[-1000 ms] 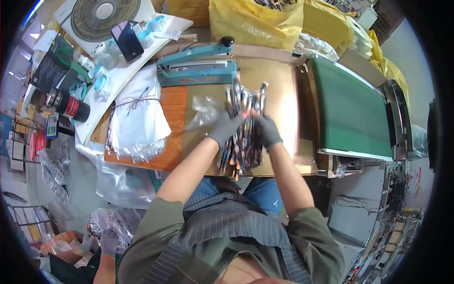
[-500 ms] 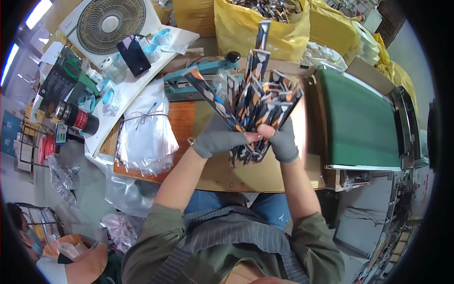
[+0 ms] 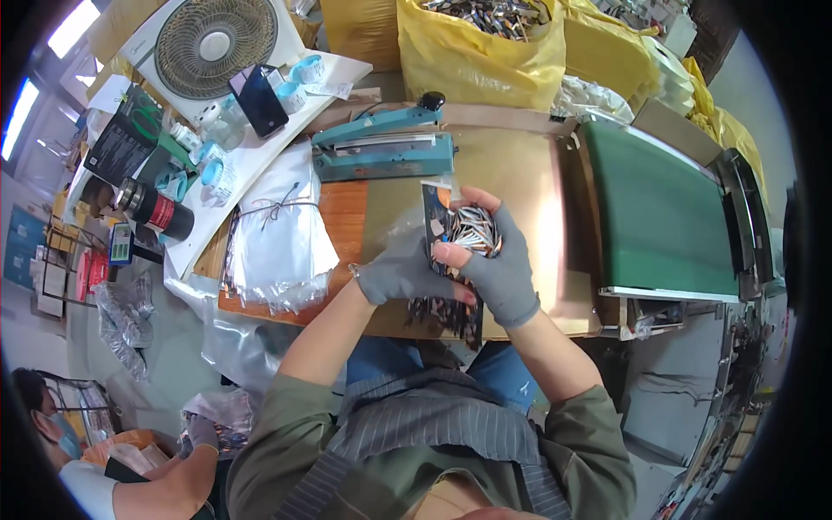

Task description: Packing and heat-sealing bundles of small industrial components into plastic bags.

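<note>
Clasping a bundle of slim patterned packets (image 3: 477, 232) | left hand (image 3: 403, 267) closed on its lower left, right hand (image 3: 510, 276) wrapped around its right, hands together | bundle over tan board (image 3: 511, 160)

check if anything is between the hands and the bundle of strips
Nothing visible except the grey gloves: the left hand and the right hand both hold the bundle of strips. The teal lever tool stands beyond them, not between.
</note>
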